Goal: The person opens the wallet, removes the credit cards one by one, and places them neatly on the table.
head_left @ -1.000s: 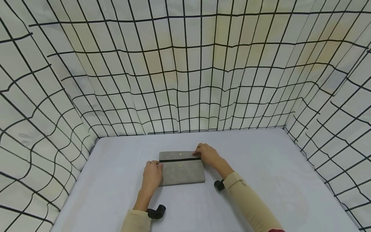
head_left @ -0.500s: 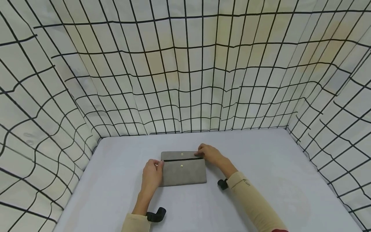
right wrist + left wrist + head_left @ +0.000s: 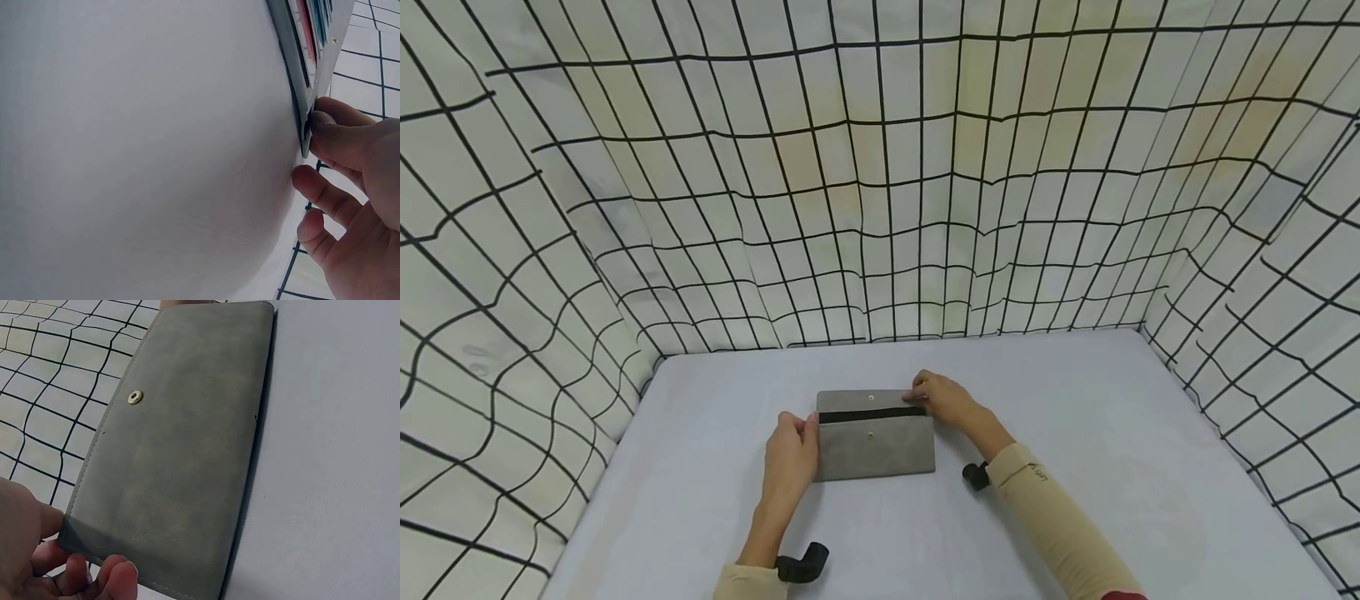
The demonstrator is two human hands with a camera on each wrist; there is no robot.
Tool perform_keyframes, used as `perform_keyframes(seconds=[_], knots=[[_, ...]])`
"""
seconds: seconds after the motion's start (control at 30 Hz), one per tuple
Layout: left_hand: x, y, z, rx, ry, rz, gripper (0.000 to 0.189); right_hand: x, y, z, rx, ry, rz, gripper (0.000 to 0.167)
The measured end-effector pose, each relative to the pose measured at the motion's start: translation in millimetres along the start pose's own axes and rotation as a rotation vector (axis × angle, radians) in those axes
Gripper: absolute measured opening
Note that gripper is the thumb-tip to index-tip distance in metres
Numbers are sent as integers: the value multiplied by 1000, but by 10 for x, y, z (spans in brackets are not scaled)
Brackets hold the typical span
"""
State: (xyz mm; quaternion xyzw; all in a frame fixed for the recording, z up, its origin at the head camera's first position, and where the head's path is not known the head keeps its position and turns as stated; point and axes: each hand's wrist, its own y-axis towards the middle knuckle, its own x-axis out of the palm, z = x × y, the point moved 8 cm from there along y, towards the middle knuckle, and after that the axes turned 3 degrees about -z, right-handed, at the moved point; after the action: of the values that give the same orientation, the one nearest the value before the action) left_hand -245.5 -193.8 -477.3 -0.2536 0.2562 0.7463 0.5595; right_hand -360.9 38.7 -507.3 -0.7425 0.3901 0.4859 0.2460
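A grey long wallet [image 3: 880,454] lies on the white table, a dark gap running between its front panel and its raised flap [image 3: 850,402]. Each of these two parts carries a small metal snap. My left hand [image 3: 790,458] grips the front panel by its upper left corner; the left wrist view shows the thumb at the edge and the fingers [image 3: 115,578] curled at the side. With thumb and forefinger my right hand [image 3: 946,398] pinches the flap's right end. Coloured card-like edges [image 3: 306,31] show inside the wallet in the right wrist view.
Around the wallet spreads a white tabletop [image 3: 1075,467]. White walls with a black grid [image 3: 895,208] stand at the back and both sides. A black wrist camera [image 3: 803,563] juts from the left wrist, another black camera [image 3: 976,476] from the right.
The dark gap between flap and front panel has widened, and the front panel's snap sits lower. My left thumb has shifted slightly. The right hand keeps its pinch.
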Motion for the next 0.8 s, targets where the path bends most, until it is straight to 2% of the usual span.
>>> perform_keyframes(seconds=[0.27,0.6,0.8], knots=[[-62,-79,20,-4,-6,-33,24,4,-13,-19,27,-2,-14,24],[-148,-224,18,-31,-22,-146,25,-7,-35,-76,24,-38,-16,25],[-215,-331,39,-33,-9,-181,25,29,-14,-84,24,-96,-34,26]])
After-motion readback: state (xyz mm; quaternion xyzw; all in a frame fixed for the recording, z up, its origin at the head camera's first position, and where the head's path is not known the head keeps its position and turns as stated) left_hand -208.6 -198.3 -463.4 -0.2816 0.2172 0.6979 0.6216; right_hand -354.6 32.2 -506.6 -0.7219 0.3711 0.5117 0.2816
